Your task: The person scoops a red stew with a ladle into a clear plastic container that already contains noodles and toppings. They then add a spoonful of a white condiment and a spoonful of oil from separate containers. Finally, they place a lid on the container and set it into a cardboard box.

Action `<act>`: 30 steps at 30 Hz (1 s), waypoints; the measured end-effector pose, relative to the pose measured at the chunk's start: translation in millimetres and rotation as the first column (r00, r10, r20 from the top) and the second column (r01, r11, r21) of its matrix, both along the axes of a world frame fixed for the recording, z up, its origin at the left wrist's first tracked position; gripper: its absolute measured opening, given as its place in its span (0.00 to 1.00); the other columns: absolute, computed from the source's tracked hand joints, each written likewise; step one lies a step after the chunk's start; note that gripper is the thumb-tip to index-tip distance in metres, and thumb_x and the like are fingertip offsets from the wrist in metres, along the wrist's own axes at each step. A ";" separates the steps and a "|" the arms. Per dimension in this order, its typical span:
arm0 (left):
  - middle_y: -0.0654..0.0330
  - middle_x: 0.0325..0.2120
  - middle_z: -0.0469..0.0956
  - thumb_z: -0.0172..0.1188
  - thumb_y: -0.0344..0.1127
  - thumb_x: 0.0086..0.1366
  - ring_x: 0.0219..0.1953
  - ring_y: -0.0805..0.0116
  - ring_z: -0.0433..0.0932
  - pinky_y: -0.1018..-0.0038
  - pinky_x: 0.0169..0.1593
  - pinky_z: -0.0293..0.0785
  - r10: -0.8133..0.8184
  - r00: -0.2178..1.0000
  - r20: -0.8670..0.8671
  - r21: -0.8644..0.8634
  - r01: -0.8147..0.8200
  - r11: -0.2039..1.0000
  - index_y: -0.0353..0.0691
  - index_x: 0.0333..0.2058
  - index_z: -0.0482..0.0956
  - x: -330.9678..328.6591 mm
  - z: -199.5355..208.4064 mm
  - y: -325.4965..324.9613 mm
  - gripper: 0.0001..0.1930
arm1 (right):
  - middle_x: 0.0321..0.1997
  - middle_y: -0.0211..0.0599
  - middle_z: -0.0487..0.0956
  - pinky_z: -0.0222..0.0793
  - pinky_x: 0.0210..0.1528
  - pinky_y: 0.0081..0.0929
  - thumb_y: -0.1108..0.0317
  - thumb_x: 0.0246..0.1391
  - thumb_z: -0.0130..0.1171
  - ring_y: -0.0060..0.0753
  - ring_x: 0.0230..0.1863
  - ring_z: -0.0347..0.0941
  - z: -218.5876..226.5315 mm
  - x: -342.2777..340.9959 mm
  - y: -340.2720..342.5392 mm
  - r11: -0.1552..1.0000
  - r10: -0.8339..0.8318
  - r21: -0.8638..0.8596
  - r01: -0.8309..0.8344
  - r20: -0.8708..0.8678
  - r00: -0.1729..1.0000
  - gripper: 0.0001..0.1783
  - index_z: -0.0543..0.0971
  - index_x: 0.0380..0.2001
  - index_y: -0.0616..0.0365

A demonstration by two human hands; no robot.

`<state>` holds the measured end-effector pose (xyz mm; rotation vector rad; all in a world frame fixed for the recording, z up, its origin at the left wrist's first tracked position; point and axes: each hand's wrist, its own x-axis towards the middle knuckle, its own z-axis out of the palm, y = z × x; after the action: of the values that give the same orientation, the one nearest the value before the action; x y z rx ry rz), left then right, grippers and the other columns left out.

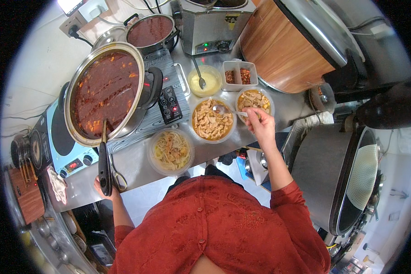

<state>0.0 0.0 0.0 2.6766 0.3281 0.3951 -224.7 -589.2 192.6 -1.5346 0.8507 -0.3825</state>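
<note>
My right hand [261,128] pinches the handle of a spoon [230,111]. The spoon's bowl rests in a round tub of cooked meat slices [212,125] in brownish liquid. Behind that hand stands another tub of meat pieces [255,99], partly covered by the fingers. To the left sits a plastic bowl of noodles [171,153] topped with a little meat. My left hand [107,191] is at the counter's front edge, beside the black handle of a ladle [106,169]; the handle hides most of its fingers. The ladle dips into a large pot of dark red soup [107,93].
A tub of pale yellow paste with a spoon [204,81] and a two-part box of red flakes [239,75] stand behind the meat. Farther back are a smaller red soup pot [150,32], a metal cooker [217,27] and a wood-patterned barrel [285,50]. Scissors [118,178] lie near the ladle handle.
</note>
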 end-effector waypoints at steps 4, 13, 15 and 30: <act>0.49 0.39 0.73 0.43 0.46 0.69 0.43 0.51 0.72 0.62 0.49 0.66 -0.013 1.000 -0.003 0.059 0.013 0.998 0.37 0.40 0.75 -1.2 -6.3 -7.2 0.18 | 0.19 0.22 0.74 0.60 0.21 0.12 0.61 0.61 0.56 0.11 0.19 0.64 2.1 0.5 -1.8 0.997 0.004 -0.072 -0.002 0.019 1.000 0.12 0.82 0.39 0.57; 0.48 0.38 0.73 0.45 0.46 0.69 0.42 0.51 0.72 0.62 0.49 0.66 0.039 0.999 -0.011 -0.023 -0.039 0.999 0.36 0.41 0.75 -0.4 -12.7 -3.1 0.19 | 0.19 0.23 0.73 0.59 0.18 0.14 0.59 0.62 0.55 0.13 0.17 0.64 9.4 -0.2 -12.8 0.938 -0.163 0.318 0.135 0.062 0.985 0.13 0.81 0.38 0.57; 0.48 0.37 0.73 0.45 0.46 0.68 0.41 0.51 0.72 0.62 0.49 0.66 0.054 0.999 -0.004 -0.021 -0.054 0.998 0.36 0.41 0.75 1.5 -16.0 -3.2 0.18 | 0.19 0.23 0.73 0.58 0.17 0.14 0.60 0.62 0.54 0.13 0.17 0.64 8.9 2.9 -23.0 0.911 -0.239 0.377 0.165 0.158 0.958 0.13 0.80 0.39 0.57; 0.49 0.32 0.74 0.45 0.47 0.69 0.36 0.48 0.73 0.59 0.41 0.69 -0.120 0.987 0.106 0.165 0.102 0.981 0.39 0.37 0.78 -11.7 28.9 -36.9 0.18 | 0.34 0.46 0.79 0.72 0.36 0.40 0.67 0.57 0.56 0.53 0.34 0.76 16.5 51.2 -79.0 0.337 -0.211 -0.941 -0.004 -0.080 0.974 0.08 0.81 0.36 0.57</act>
<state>-11.7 -36.9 28.9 2.7955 0.1157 0.5603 -173.5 -668.2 209.1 -2.6684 0.9182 -0.9705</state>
